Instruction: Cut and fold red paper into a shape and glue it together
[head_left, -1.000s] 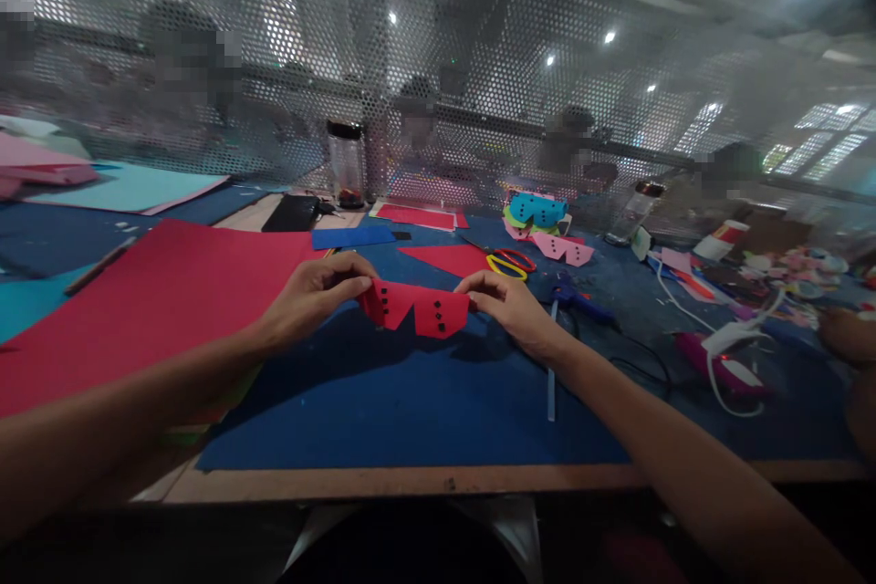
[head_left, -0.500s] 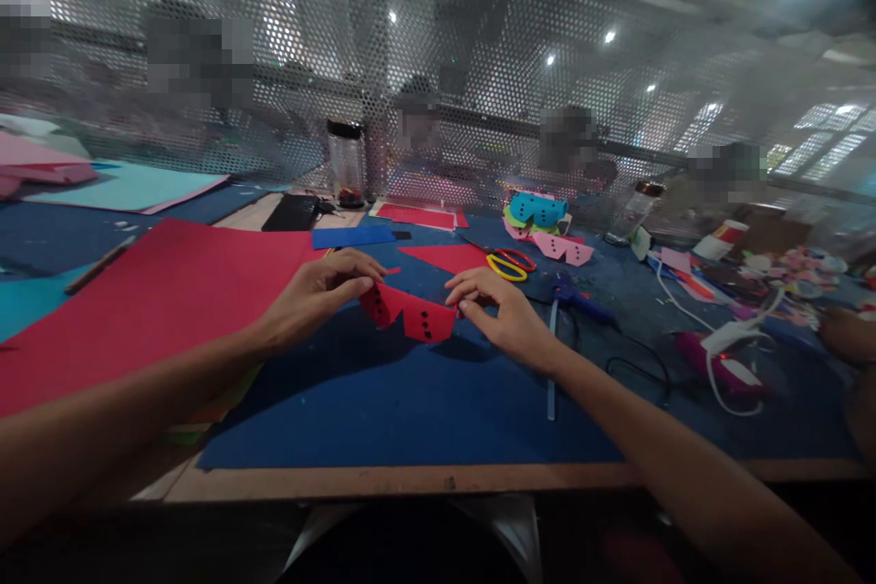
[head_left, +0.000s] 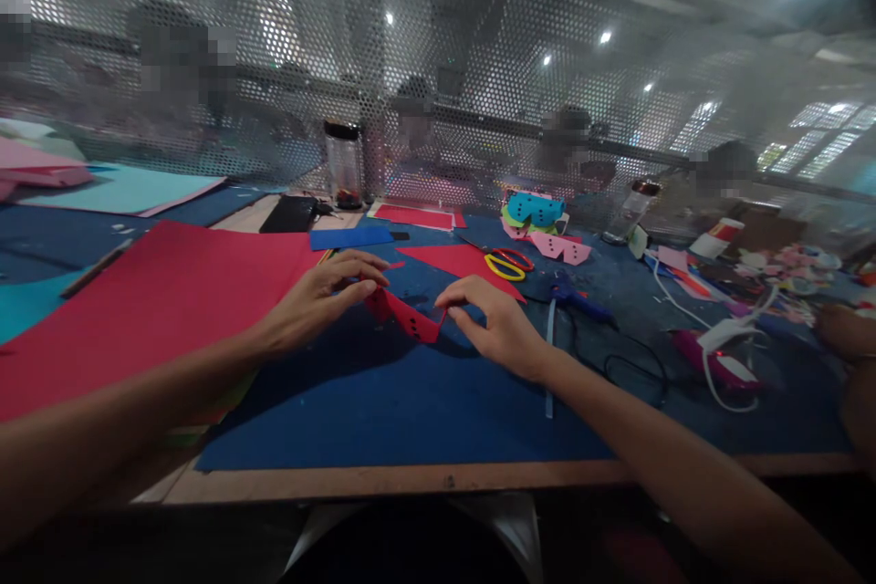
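Note:
A red paper cut-out (head_left: 414, 322), shaped like a pair of glasses with black marks, hangs curved above the blue mat (head_left: 411, 420). My left hand (head_left: 342, 287) pinches its left end between thumb and fingers, which partly cover it. At the other end, the thumb and forefinger of my right hand (head_left: 485, 319) are closed on a thin, upturned strip of the same paper. Behind my hands lies a red paper piece (head_left: 455, 263), with red-and-yellow scissors (head_left: 506, 266) touching its right side.
Large red sheets (head_left: 205, 283) spread to the left. On the right are a blue glue gun (head_left: 581, 299), a clear glue stick (head_left: 549, 365) and a magenta device (head_left: 715, 363) with white cable. Blue and pink cut-outs (head_left: 535, 212) stand behind, near a perforated metal screen (head_left: 465, 46).
The red cut-out has tilted and turned so its front shows less. My right hand has shifted slightly left and inward; the left hand stays almost in place, still gripping.

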`<action>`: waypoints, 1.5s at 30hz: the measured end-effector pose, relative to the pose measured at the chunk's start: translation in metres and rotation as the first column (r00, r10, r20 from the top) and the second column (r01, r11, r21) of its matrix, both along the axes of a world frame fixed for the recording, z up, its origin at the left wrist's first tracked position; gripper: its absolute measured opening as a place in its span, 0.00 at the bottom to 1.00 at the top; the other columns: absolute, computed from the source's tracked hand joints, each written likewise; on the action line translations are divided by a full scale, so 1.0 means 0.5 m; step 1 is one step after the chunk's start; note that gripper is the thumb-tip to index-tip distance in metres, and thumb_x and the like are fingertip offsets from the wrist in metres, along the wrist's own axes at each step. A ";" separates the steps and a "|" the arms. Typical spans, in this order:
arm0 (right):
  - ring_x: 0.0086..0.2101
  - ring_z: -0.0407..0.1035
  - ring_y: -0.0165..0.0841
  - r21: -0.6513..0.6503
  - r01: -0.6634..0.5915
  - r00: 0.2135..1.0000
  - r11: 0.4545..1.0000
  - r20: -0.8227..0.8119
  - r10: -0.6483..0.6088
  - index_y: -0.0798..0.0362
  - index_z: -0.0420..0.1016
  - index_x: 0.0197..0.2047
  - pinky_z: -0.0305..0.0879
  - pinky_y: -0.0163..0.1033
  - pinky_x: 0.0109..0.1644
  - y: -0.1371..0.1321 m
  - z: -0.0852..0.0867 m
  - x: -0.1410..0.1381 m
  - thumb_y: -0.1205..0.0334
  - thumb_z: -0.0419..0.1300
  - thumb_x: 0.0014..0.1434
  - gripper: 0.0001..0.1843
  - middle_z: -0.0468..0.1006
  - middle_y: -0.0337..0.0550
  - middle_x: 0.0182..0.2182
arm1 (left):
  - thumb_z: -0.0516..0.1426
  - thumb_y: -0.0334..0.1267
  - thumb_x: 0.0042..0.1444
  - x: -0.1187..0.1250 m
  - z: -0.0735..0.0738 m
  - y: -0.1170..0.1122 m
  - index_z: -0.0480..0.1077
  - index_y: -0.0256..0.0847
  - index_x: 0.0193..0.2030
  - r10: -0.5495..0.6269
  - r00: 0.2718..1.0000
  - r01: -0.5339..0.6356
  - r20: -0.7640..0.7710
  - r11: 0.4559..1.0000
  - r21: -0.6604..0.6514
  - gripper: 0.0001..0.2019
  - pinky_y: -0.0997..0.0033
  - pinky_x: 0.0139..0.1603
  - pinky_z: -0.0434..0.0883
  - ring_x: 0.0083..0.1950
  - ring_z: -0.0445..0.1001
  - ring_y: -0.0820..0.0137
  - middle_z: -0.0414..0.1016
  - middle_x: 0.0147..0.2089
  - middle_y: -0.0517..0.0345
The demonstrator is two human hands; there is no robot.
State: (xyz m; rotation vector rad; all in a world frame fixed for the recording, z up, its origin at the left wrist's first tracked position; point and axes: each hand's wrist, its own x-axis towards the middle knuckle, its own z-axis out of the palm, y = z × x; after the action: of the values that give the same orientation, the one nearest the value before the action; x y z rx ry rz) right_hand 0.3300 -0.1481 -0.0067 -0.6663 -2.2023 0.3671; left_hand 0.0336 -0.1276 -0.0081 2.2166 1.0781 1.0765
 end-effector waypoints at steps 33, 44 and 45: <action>0.40 0.75 0.32 -0.039 0.165 0.986 0.985 0.013 -0.165 0.51 0.76 0.51 0.70 0.40 0.49 0.014 -0.018 -0.001 0.66 0.60 0.68 0.09 0.80 0.44 0.46 | 0.56 0.36 0.64 0.137 0.020 -0.078 0.74 0.43 0.36 0.277 0.897 -0.064 -0.344 0.851 0.521 0.07 0.47 0.67 0.65 0.49 0.78 0.59 0.82 0.41 0.54; 0.37 0.72 0.31 -0.218 0.126 0.988 0.968 -0.055 -0.141 0.53 0.79 0.43 0.67 0.37 0.44 0.025 -0.008 0.004 0.61 0.62 0.67 0.06 0.79 0.42 0.38 | 0.59 0.41 0.65 0.124 0.011 -0.070 0.75 0.45 0.42 0.281 0.917 -0.093 -0.283 0.841 0.534 0.05 0.47 0.67 0.64 0.46 0.79 0.60 0.83 0.42 0.57; 0.38 0.72 0.31 -0.224 0.116 0.990 0.968 -0.050 -0.130 0.52 0.79 0.43 0.67 0.37 0.44 0.021 -0.006 0.002 0.61 0.62 0.67 0.06 0.79 0.42 0.38 | 0.59 0.42 0.65 0.125 0.009 -0.070 0.75 0.45 0.43 0.268 0.920 -0.084 -0.285 0.847 0.525 0.05 0.47 0.68 0.63 0.46 0.79 0.60 0.83 0.42 0.57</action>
State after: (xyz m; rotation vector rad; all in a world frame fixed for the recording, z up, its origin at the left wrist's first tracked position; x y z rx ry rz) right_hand 0.3308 -0.1378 -0.0099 -0.8947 -2.0644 0.5668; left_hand 0.0963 -0.1625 -0.0035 2.8590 1.2845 1.1763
